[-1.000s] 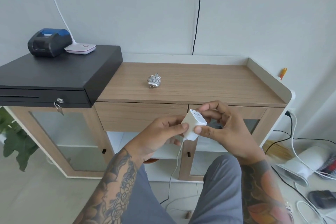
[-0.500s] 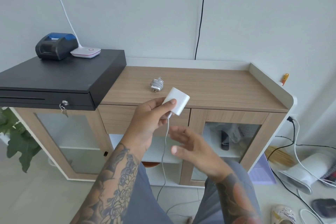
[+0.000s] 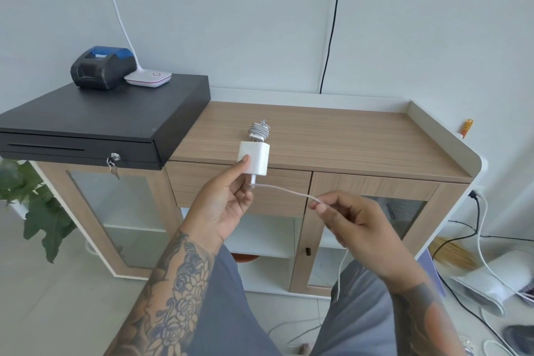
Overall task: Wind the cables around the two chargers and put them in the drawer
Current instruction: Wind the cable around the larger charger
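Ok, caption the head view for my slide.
Left hand grips white charger, right hand pinches its cable; wound charger lies on cabinet.

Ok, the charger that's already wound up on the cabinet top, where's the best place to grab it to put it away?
Take the wound charger across its coiled middle, coming down from above. It lies free on the wooden cabinet top with open surface on every side. The cable wraps its body, so a pinch over the coil would probably keep the turns from loosening. Its prongs seem to point toward the front edge; avoid those.
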